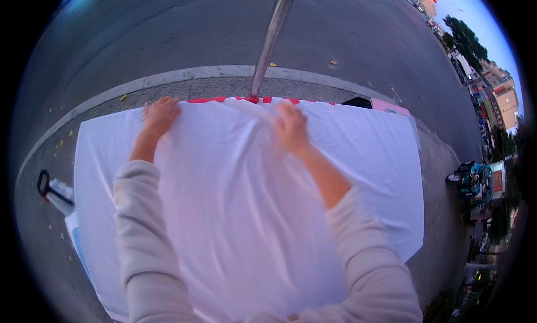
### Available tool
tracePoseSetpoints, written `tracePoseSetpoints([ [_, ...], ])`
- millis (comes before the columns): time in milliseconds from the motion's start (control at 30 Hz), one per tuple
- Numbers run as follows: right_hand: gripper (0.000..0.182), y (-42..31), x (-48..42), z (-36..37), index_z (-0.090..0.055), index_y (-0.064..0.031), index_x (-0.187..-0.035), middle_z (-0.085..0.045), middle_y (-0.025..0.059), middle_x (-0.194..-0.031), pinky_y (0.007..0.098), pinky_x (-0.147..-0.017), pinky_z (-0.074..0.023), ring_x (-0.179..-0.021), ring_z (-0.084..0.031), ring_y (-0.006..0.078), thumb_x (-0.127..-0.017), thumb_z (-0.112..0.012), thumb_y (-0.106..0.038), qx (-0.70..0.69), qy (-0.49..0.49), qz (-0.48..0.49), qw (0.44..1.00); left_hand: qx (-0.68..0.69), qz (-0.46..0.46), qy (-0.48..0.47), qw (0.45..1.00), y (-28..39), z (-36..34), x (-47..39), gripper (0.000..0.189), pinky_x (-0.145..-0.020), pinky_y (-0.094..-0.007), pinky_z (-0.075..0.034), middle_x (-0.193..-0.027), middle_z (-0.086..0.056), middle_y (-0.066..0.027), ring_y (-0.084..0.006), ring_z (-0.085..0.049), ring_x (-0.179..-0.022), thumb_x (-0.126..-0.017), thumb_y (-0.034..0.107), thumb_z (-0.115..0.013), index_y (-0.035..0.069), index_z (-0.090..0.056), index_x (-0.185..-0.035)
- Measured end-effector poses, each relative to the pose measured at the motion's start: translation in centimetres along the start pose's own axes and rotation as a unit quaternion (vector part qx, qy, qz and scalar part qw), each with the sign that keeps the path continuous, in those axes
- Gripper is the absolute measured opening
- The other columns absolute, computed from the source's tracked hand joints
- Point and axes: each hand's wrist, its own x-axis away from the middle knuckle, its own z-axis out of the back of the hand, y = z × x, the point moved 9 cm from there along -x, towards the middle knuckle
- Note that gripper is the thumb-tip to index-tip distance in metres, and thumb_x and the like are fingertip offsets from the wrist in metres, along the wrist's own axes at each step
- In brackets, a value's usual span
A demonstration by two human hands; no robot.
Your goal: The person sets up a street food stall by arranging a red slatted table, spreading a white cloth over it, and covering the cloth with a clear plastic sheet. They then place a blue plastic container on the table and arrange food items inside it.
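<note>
A white cloth (pixel 235 188) with soft creases is spread over a wide table-like surface before me. Red markings (pixel 209 100) show along its far edge. My left hand (pixel 162 113) rests at that far edge, left of the middle, its fingertips bent over the border. Blurred by motion, my right hand (pixel 291 123) is at the far edge right of the middle, near the raised folds of the cloth. Whether either hand pinches the fabric cannot be made out. Light-coloured sleeves cover both forearms.
A metal pole (pixel 270 41) rises just behind the cloth's far edge. Beyond runs a curb (pixel 201 72) along the road. A pink panel (pixel 390 106) sticks out at the back right. A black handle (pixel 43 183) stands at left; a three-wheeled vehicle (pixel 474 180) is at right.
</note>
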Motion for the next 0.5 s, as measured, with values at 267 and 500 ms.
tracePoseSetpoints([
  [267,0.027,7.7,-8.5,-1.4,-0.068,-0.0113,-0.085,-0.065,0.0076,-0.087,0.0523,-0.092,-0.0279,-0.089,-0.058,0.0226,-0.077,-0.061,-0.036,-0.034,-0.152,-0.159,0.975,0.208,-0.021,-0.008,0.978,-0.2,-0.7,-4.8,0.022,-0.067,-0.0324,-0.047,-0.080,-0.065,-0.0117,-0.0242,-0.061,-0.071,-0.078,0.024,-0.061,0.005,-0.067,-0.086],
  [500,0.025,5.6,-11.4,-2.9,-0.068,-0.0054,-0.087,-0.065,0.0093,-0.080,0.0314,-0.070,-0.0458,-0.074,-0.059,0.0186,-0.073,-0.063,-0.025,0.174,-0.303,-0.149,0.925,0.089,-0.027,-0.053,0.994,-1.1,-3.1,-8.1,0.022,-0.069,-0.0363,-0.047,-0.080,-0.064,-0.0162,-0.0260,-0.061,-0.075,-0.075,0.022,-0.063,0.001,-0.066,-0.081],
])
